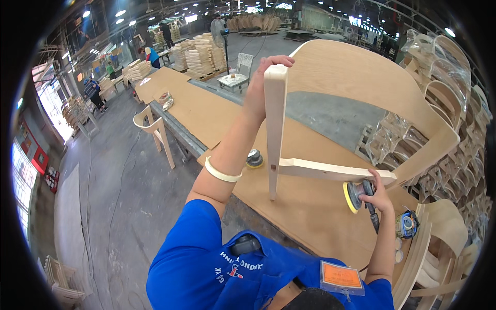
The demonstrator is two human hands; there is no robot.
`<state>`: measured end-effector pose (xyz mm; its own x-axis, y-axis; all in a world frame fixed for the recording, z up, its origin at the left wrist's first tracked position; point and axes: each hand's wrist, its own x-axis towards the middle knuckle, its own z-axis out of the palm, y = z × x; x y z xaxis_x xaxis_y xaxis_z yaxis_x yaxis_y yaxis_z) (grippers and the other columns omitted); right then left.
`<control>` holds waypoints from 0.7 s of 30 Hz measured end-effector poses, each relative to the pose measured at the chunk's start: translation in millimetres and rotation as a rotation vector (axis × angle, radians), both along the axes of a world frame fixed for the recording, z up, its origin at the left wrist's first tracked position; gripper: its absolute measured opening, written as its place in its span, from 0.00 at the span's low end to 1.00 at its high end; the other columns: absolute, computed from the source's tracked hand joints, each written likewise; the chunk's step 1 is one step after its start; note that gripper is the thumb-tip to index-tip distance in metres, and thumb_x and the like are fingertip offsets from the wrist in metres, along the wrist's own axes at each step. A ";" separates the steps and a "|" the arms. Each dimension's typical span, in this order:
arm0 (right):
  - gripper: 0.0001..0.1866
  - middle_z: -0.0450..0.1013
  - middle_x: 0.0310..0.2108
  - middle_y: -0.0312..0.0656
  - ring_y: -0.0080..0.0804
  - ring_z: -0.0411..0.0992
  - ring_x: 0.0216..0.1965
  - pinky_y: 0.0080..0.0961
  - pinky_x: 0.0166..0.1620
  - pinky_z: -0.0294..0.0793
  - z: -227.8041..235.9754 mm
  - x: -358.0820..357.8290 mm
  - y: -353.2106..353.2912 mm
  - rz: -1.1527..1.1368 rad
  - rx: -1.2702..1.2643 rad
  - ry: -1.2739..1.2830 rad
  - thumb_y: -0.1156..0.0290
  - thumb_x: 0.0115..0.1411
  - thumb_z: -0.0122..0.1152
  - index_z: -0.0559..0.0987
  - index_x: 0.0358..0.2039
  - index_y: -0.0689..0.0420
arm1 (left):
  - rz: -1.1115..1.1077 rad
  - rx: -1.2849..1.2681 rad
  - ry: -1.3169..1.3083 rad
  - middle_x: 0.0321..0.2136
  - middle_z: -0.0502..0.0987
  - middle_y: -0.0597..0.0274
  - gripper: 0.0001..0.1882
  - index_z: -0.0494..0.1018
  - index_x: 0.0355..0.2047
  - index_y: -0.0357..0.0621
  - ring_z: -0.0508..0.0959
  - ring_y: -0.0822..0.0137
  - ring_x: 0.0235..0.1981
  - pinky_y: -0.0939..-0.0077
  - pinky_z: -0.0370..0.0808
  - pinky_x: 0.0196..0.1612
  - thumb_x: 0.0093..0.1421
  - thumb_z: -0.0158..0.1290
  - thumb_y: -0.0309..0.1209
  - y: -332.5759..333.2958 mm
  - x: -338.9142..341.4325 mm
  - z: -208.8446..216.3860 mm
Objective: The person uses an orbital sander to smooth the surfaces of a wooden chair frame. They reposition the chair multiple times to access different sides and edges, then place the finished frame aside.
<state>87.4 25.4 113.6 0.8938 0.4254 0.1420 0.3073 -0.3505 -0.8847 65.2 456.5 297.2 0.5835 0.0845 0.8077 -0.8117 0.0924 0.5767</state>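
A pale wooden chair frame stands on the brown-covered workbench (310,217), its curved backrest (351,64) towards the far right. My left hand (257,90) is closed around the top of its near upright leg (274,124), fingers curled over the end. In my right hand (381,197) is a dark orbital sander (357,193) with a yellow pad edge, held beside the right end of the frame's wooden rail (330,169). Fingertips of that hand reach up to the rail. The sander's pad faces left, away from the rail.
Another sander (254,159) rests on the bench behind the upright. A blue-and-yellow container (407,225) stands by my right forearm. Curved chair parts (439,103), some plastic-wrapped, are stacked at right. A partial chair frame (155,129) stands left of the bench. People work farther back.
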 end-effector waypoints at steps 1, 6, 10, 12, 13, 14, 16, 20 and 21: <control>0.55 0.70 0.42 0.46 0.37 0.69 0.45 0.31 0.50 0.69 1.2 2.6 -3.7 0.006 -0.009 0.002 0.80 0.34 0.73 0.54 0.63 0.47 | -0.021 0.018 -0.036 0.41 0.73 0.57 0.33 0.74 0.35 0.41 0.67 0.62 0.51 0.69 0.61 0.55 0.69 0.24 0.52 -1.6 0.8 0.7; 0.57 0.69 0.45 0.48 0.36 0.68 0.47 0.31 0.51 0.69 8.8 8.3 -15.4 0.068 -0.043 0.149 0.80 0.34 0.73 0.51 0.65 0.49 | -0.198 0.105 0.011 0.21 0.73 0.60 0.38 0.71 0.16 0.41 0.72 0.64 0.39 0.67 0.58 0.57 0.68 0.24 0.54 12.7 40.8 24.1; 0.60 0.70 0.46 0.49 0.35 0.68 0.49 0.30 0.50 0.70 16.0 -5.9 -11.1 0.097 -0.010 0.183 0.80 0.35 0.73 0.47 0.67 0.48 | -0.055 0.192 -0.158 0.15 0.69 0.63 0.37 0.67 0.12 0.40 0.71 0.66 0.27 0.67 0.58 0.58 0.68 0.27 0.52 14.1 70.7 23.8; 0.58 0.70 0.46 0.48 0.34 0.69 0.48 0.30 0.50 0.70 25.0 -25.2 -8.3 0.136 -0.036 0.144 0.78 0.34 0.75 0.50 0.65 0.49 | -0.052 0.110 -0.154 0.13 0.67 0.64 0.36 0.66 0.12 0.39 0.69 0.67 0.23 0.68 0.57 0.59 0.68 0.28 0.51 10.0 74.6 16.6; 0.56 0.71 0.45 0.45 0.34 0.69 0.48 0.30 0.51 0.70 31.0 -36.9 -4.3 0.162 -0.077 0.086 0.78 0.34 0.75 0.55 0.64 0.50 | -0.052 0.136 -0.179 0.13 0.67 0.65 0.35 0.67 0.13 0.39 0.68 0.67 0.22 0.68 0.59 0.56 0.68 0.29 0.50 8.9 74.1 15.0; 0.53 0.71 0.45 0.43 0.33 0.70 0.47 0.30 0.51 0.70 38.0 -52.3 -0.3 0.177 -0.122 0.036 0.77 0.34 0.76 0.59 0.62 0.51 | -0.062 0.159 -0.202 0.13 0.67 0.65 0.34 0.67 0.13 0.38 0.67 0.68 0.21 0.68 0.62 0.53 0.68 0.30 0.49 7.5 72.9 13.4; 0.44 0.71 0.47 0.38 0.31 0.70 0.47 0.29 0.51 0.70 62.5 -91.0 8.1 0.147 -0.170 -0.010 0.75 0.33 0.78 0.69 0.55 0.54 | -0.105 0.169 -0.224 0.13 0.67 0.65 0.32 0.67 0.14 0.38 0.65 0.68 0.20 0.68 0.65 0.45 0.68 0.32 0.47 1.9 67.2 11.2; 0.46 0.70 0.47 0.38 0.29 0.68 0.48 0.28 0.52 0.67 138.8 -178.9 49.5 -0.231 -0.194 -0.224 0.54 0.33 0.79 0.70 0.53 0.57 | -0.148 0.142 -0.408 0.12 0.66 0.61 0.27 0.66 0.14 0.39 0.65 0.63 0.18 0.64 0.64 0.31 0.67 0.37 0.41 -8.8 45.4 11.0; 0.48 0.69 0.46 0.39 0.30 0.67 0.50 0.29 0.55 0.63 160.3 -200.1 64.8 -0.280 -0.116 -0.229 0.52 0.32 0.79 0.68 0.53 0.60 | -0.139 0.120 -0.499 0.12 0.66 0.59 0.25 0.66 0.15 0.39 0.65 0.61 0.17 0.63 0.62 0.28 0.67 0.38 0.39 -12.3 40.2 12.1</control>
<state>-112.7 90.1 273.9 0.9285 0.1942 0.3166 0.3706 -0.5423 -0.7540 105.4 444.2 309.2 0.1252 -0.0769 0.9891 -0.9748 0.1758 0.1371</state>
